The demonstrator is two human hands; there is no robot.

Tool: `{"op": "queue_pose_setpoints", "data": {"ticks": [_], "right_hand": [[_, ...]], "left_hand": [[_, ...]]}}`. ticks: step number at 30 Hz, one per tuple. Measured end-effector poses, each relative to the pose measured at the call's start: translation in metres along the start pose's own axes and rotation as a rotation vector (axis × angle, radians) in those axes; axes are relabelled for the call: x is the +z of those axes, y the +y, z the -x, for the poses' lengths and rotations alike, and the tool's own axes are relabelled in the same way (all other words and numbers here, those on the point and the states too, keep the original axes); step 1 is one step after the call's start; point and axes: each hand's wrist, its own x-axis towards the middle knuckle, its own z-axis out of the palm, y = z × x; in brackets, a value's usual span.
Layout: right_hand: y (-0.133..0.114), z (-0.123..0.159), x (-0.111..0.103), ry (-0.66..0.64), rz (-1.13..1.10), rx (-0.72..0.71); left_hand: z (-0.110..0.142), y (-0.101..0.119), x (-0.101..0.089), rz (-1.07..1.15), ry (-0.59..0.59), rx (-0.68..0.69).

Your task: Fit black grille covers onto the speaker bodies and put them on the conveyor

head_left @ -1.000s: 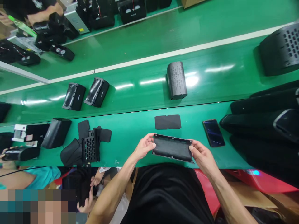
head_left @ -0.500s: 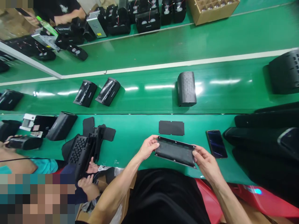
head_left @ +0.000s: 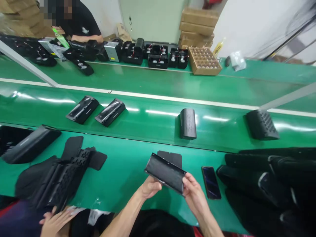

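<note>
A black rectangular plastic panel, its hollow side facing me, is held up tilted above the green bench. My left hand is closed on its lower left edge, fingers partly hidden beneath. My right hand pinches the panel's right end between thumb and fingers. Behind the panel, partly covered by it, a flat black foam sheet lies on the bench. A smartphone with a dark screen rests to the right of my right hand.
Black speaker housings stand along the green belt. More black panels and pads are piled at left near a co-worker's hand. Large black covers fill the right side. Across the belt are a person and a divided carton.
My view has tipped up, showing more of the far side. The panel is raised and tilted more steeply; my left hand has moved from its left end to underneath its lower edge.
</note>
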Motion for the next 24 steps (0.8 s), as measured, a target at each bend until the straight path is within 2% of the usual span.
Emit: {"op": "queue_pose_setpoints", "data": {"ticks": [3,5,6,8,11,14,16,18,21,24], "right_hand": [[-0.020,-0.024,-0.001,-0.104,0.216,-0.068],[-0.055,-0.057,-0.003,-0.016,0.504,-0.208],[-0.077,-0.078,-0.002,0.109,0.705,-0.309],[-0.118,-0.127,0.006,0.242,0.839,-0.391],[-0.153,-0.196,0.032,0.301,0.948,-0.371],[-0.161,-0.229,0.051,0.321,0.962,-0.299],[-0.162,-0.227,0.051,0.295,0.910,-0.283],[-0.160,-0.207,0.040,0.226,0.839,-0.273],[-0.142,-0.151,0.006,0.095,0.630,-0.222],[-0.108,-0.083,-0.029,-0.041,0.224,-0.094]], "left_hand": [[-0.007,0.005,-0.010,0.054,0.046,0.070],[-0.006,0.016,-0.019,0.097,0.077,0.100],[-0.005,0.022,-0.023,0.117,0.083,0.102],[-0.001,0.034,-0.027,0.166,0.077,0.099],[0.004,0.045,-0.024,0.273,0.040,0.122],[0.008,0.048,-0.016,0.366,0.001,0.165],[0.011,0.047,-0.012,0.407,-0.014,0.190],[0.013,0.045,-0.010,0.423,-0.019,0.203],[0.013,0.042,-0.005,0.424,-0.024,0.213],[0.011,0.039,0.003,0.420,-0.049,0.200]]}}
